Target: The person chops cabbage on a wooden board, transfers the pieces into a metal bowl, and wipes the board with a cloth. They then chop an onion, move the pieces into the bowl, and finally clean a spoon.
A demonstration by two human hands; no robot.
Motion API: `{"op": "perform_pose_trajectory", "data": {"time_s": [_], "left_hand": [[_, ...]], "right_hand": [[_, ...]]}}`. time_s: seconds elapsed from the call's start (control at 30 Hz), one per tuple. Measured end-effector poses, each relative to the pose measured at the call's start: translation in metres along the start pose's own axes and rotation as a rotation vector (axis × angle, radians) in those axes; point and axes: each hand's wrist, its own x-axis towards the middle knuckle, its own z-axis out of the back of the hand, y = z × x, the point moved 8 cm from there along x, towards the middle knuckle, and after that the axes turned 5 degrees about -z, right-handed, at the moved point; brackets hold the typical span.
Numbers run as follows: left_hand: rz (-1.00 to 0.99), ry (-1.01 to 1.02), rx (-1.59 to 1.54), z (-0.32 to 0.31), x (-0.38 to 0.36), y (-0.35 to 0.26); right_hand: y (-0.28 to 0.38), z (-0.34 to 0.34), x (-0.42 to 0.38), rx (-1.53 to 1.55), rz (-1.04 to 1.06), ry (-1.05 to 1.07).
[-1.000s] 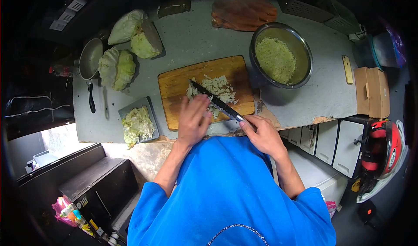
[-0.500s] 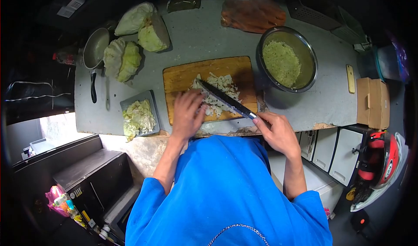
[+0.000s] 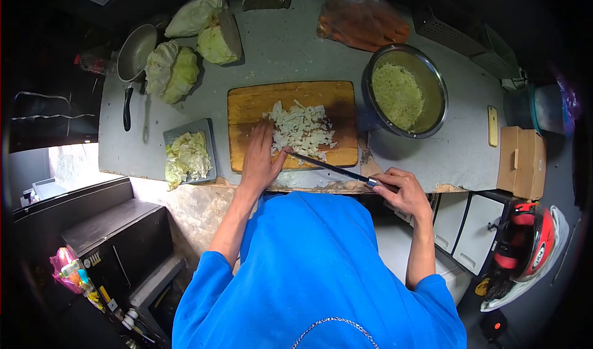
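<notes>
Chopped cabbage [image 3: 304, 128] lies in a loose heap on the wooden cutting board [image 3: 250, 100]. My left hand [image 3: 259, 162] rests at the board's left front, fingers stretched out beside the heap and thumb pointing at the knife tip. My right hand [image 3: 403, 191] is closed round the handle of a dark-bladed knife [image 3: 333, 168]. The blade slants across the board's front edge, its tip close to or touching my left thumb. Right of the board stands a metal bowl [image 3: 443, 96] holding finely chopped cabbage [image 3: 397, 94].
A grey tray [image 3: 209, 136] with cabbage leaves [image 3: 186, 154] lies to the left. Behind it are cabbage pieces [image 3: 172, 71] and a frying pan [image 3: 137, 52]. A plastic bag of carrots [image 3: 364, 26] sits at the back. A phone [image 3: 492, 125] and cardboard box [image 3: 522, 162] are at right.
The knife has come off the chopped cabbage toward me, its blade now lower along the board's front edge. My left hand has turned, with its fingers straighter. The heap is more exposed.
</notes>
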Motion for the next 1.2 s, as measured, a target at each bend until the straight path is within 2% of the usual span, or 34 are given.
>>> {"op": "perform_pose_trajectory", "data": {"time_s": [0.07, 0.2, 0.3, 0.4, 0.5, 0.67, 0.73, 0.77, 0.83, 0.97, 1.03, 1.07, 1.2], "left_hand": [[-0.081, 0.020, -0.069, 0.009, 0.009, -0.007], [-0.076, -0.034, -0.217, 0.032, 0.015, 0.006], [-0.050, -0.114, -0.178, 0.051, 0.015, 0.004], [0.027, -0.141, -0.024, 0.048, -0.003, -0.006], [0.066, -0.111, 0.020, 0.037, -0.024, -0.010], [0.141, -0.090, -0.169, 0.018, -0.018, -0.007], [0.255, -0.111, -0.381, 0.019, -0.006, -0.004], [0.252, -0.124, -0.382, 0.022, 0.000, 0.000], [0.076, -0.201, -0.134, 0.036, 0.012, -0.004], [0.056, -0.265, -0.150, 0.032, 0.036, 0.006], [0.109, -0.078, -0.135, 0.006, 0.044, 0.004], [0.038, -0.049, -0.203, 0.002, 0.046, -0.007], [0.000, -0.142, -0.266, 0.016, 0.042, -0.010]], "right_hand": [[-0.007, 0.003, 0.007, -0.034, 0.013, -0.034], [-0.010, 0.014, 0.023, -0.056, 0.033, -0.142], [-0.003, 0.024, 0.019, -0.033, 0.046, -0.190], [0.001, 0.018, 0.007, -0.007, 0.075, -0.075], [-0.002, 0.005, 0.011, -0.081, 0.043, -0.104], [0.001, 0.010, 0.028, -0.031, 0.015, -0.210], [0.005, 0.015, 0.024, -0.042, 0.043, -0.277], [0.008, 0.021, 0.020, -0.051, 0.065, -0.342], [0.013, 0.023, 0.014, -0.050, 0.017, -0.411], [0.005, 0.015, 0.008, 0.021, -0.145, -0.582], [0.004, 0.002, 0.010, 0.001, -0.121, -0.574], [0.006, -0.004, 0.010, 0.009, -0.103, -0.538], [0.011, -0.009, 0.003, 0.053, -0.069, -0.537]]}}
